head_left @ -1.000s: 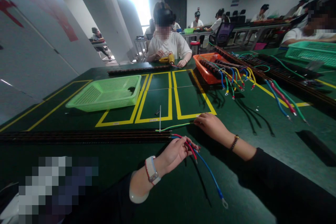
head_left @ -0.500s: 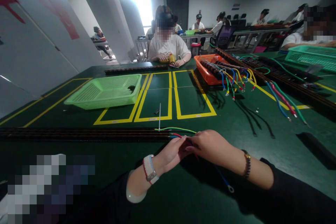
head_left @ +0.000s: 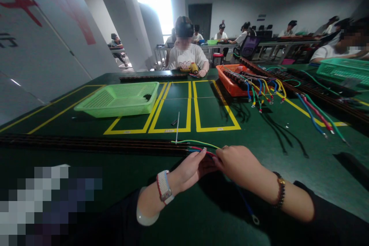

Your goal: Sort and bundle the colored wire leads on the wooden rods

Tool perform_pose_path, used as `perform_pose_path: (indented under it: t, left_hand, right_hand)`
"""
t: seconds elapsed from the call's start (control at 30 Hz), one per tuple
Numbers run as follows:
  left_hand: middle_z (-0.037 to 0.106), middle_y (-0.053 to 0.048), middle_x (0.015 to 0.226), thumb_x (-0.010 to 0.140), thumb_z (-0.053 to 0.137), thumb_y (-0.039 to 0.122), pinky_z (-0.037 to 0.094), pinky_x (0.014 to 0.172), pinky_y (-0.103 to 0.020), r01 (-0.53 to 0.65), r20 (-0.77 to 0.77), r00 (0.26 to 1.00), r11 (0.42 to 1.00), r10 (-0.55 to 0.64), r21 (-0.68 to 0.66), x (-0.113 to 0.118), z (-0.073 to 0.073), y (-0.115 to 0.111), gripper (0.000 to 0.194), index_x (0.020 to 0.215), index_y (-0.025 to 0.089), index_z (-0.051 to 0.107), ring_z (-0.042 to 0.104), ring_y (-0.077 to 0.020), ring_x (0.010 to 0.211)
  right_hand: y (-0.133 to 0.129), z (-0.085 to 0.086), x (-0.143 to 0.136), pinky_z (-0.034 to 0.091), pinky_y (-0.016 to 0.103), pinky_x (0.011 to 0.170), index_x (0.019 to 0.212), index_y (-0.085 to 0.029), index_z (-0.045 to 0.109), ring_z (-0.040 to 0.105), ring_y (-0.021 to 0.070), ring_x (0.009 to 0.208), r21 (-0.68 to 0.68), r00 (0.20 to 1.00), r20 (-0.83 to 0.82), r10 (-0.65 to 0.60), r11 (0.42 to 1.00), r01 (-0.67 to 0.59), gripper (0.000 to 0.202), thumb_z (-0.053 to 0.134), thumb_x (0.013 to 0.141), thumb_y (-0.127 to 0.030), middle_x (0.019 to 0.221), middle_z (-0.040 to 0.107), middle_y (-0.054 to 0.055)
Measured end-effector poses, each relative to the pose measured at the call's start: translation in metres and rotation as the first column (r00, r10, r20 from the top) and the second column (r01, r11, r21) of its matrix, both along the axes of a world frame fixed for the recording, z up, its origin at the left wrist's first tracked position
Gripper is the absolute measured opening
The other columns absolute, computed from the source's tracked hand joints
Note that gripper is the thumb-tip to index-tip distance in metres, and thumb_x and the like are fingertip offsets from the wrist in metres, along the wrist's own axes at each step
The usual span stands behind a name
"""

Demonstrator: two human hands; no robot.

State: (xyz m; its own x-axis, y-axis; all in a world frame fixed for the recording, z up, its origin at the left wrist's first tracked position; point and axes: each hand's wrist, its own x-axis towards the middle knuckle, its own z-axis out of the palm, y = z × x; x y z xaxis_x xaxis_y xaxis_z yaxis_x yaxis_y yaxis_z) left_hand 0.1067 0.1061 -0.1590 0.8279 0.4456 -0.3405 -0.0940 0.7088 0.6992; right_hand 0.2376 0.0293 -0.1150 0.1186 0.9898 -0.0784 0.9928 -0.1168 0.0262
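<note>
while the long dark strip [head_left: 86, 144] is lying across the green tabletop [head_left: 325, 173], three wires are leaving its right end: a red wire [head_left: 210, 153], a yellow-green wire [head_left: 198, 142] and a blue wire [head_left: 247, 204], whose ring terminal [head_left: 255, 220] is showing on the near side of the strip. the wires are probably behaving as light, springy lengths, bending readily but pushing back a little, with smooth insulation that may be sliding under the fingers. the strip itself is looking stiff and likely heavier, and the joints at its end are seeming the weak spot, so the insulated lengths just off that end are offering the safest hold.

just right of the strip's end, the left hand [head_left: 191, 169] is holding the red wire, its thumb lying on top and its fingers curling underneath. close against it, farther from the strip's end, the right hand [head_left: 239, 163] is arching knuckles-up, its fingers closing on the yellow-green wire; whether it is also gripping the blue one, i cannot tell. both forearms are slanting in from the near side of the strip, and a white tie [head_left: 177, 128] is poking up near the strip's right end.
</note>
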Motion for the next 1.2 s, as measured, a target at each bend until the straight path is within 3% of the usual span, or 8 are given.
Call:
perform_pose_path:
  t: [0.2,0.47,0.67,0.73,0.83,0.93,1.03,1.2]
  left_hand:
    - [0.061,-0.005,0.083,0.081,0.048,0.043,0.048,0.085,-0.031,-0.007,-0.039,0.999,0.997,0.01,0.071,-0.001,0.005,-0.004,0.031,0.091,0.015,0.054,0.06,-0.0093,0.076]
    - [0.053,0.001,0.069,0.082,0.043,0.042,0.047,0.075,-0.026,-0.017,-0.083,0.996,0.995,0.025,0.094,-0.002,0.007,-0.002,0.029,0.088,0.015,0.052,0.054,-0.0052,0.064]
    - [0.057,0.0,0.075,0.079,0.051,0.04,0.05,0.076,-0.026,-0.045,-0.047,0.998,0.998,0.046,0.039,-0.002,0.0,0.0,0.025,0.089,0.017,0.052,0.056,-0.0056,0.068]
    - [0.059,0.001,0.079,0.077,0.057,0.039,0.048,0.072,-0.021,-0.052,-0.044,0.998,0.999,0.053,0.011,-0.002,-0.002,0.001,0.025,0.088,0.017,0.053,0.055,-0.004,0.068]
    - [0.061,0.002,0.081,0.073,0.062,0.044,0.046,0.07,-0.018,-0.036,-0.061,0.997,0.999,0.036,0.001,-0.002,-0.003,0.002,0.031,0.086,0.017,0.054,0.057,-0.0039,0.07]
    - [0.063,-0.001,0.085,0.074,0.06,0.046,0.047,0.081,-0.021,-0.027,-0.041,0.999,0.999,0.028,0.016,0.0,-0.005,0.003,0.033,0.087,0.016,0.055,0.06,-0.007,0.081]
    - [0.065,-0.003,0.095,0.075,0.059,0.047,0.047,0.091,-0.025,-0.011,-0.023,1.0,1.0,0.011,0.024,0.0,-0.007,0.003,0.035,0.089,0.015,0.056,0.061,-0.0084,0.088]
    - [0.065,-0.006,0.102,0.075,0.057,0.051,0.049,0.092,-0.025,0.036,-0.023,0.999,0.998,-0.035,0.051,-0.003,-0.005,0.002,0.041,0.094,0.014,0.057,0.062,-0.0088,0.09]
  right_hand:
    - [0.013,-0.001,0.019,0.038,0.015,0.068,0.089,-0.013,0.066,0.059,0.0067,0.075,0.054,0.998,0.021,-0.063,0.997,0.062,0.049,0.026,0.09,-0.042,0.086,0.061,0.009]
    - [0.025,-0.024,0.026,0.042,0.019,0.073,0.089,-0.018,0.067,0.059,0.0084,0.075,-0.003,0.997,-0.014,-0.079,0.997,0.079,0.052,0.022,0.091,-0.045,0.086,0.063,0.007]
    - [0.005,0.0,0.009,0.038,0.015,0.066,0.096,-0.013,0.062,0.06,0.0071,0.073,0.116,0.997,0.004,-0.08,0.99,0.079,0.059,0.018,0.091,-0.053,0.085,0.061,0.01]
    - [-0.008,0.009,-0.003,0.038,0.015,0.063,0.106,-0.017,0.059,0.061,0.009,0.076,0.163,0.999,0.011,-0.038,0.986,0.036,0.058,0.022,0.088,-0.058,0.087,0.061,0.009]
    - [-0.022,0.012,-0.02,0.04,0.018,0.061,0.127,-0.024,0.047,0.064,0.0139,0.079,0.096,0.998,0.023,0.06,0.993,-0.062,0.059,0.037,0.083,-0.061,0.092,0.063,0.007]
    - [-0.025,0.004,-0.027,0.042,0.019,0.059,0.141,-0.019,0.033,0.065,0.0161,0.082,-0.037,0.99,0.079,0.114,0.993,-0.111,0.068,0.052,0.08,-0.041,0.098,0.063,0.01]
    - [-0.022,-0.003,-0.022,0.042,0.015,0.059,0.141,-0.013,0.035,0.065,0.0123,0.081,-0.077,0.981,0.128,0.147,0.987,-0.138,0.062,0.045,0.079,-0.014,0.103,0.062,0.013]
    - [-0.02,0.006,-0.004,0.044,0.015,0.064,0.132,-0.02,0.045,0.063,0.009,0.073,-0.031,0.986,0.071,0.149,0.989,-0.147,0.051,0.038,0.082,-0.012,0.09,0.064,0.009]
